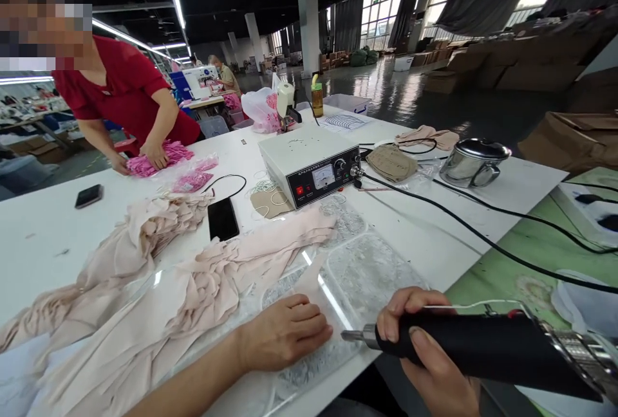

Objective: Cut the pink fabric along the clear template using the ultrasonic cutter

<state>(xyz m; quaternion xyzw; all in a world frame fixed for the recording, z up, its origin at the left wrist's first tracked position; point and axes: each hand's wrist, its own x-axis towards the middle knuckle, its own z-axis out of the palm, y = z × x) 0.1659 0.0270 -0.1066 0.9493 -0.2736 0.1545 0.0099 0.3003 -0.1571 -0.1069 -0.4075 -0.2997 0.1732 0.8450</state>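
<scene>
My right hand (429,352) is wrapped round a black handheld tool (483,346) with a metal tip pointing left, and a thin white elastic cord (473,305) runs over its top. My left hand (284,330) lies on a clear plastic sheet (367,275) at the table's front edge, fingers curled and pressed down next to the tool's tip. Stacks of pale pink fabric pieces (193,282) spread left of that hand. A grey control box (311,163) with a dial and red buttons sits mid-table, and a black cable (463,227) leads from it toward the tool.
A black phone (223,218) lies by the fabric, another phone (89,195) farther left. A person in a red shirt (116,92) handles bright pink pieces (159,156) across the white table (48,237). A steel pot (473,161), beige cloth (391,163) and a bottle (317,96) stand behind.
</scene>
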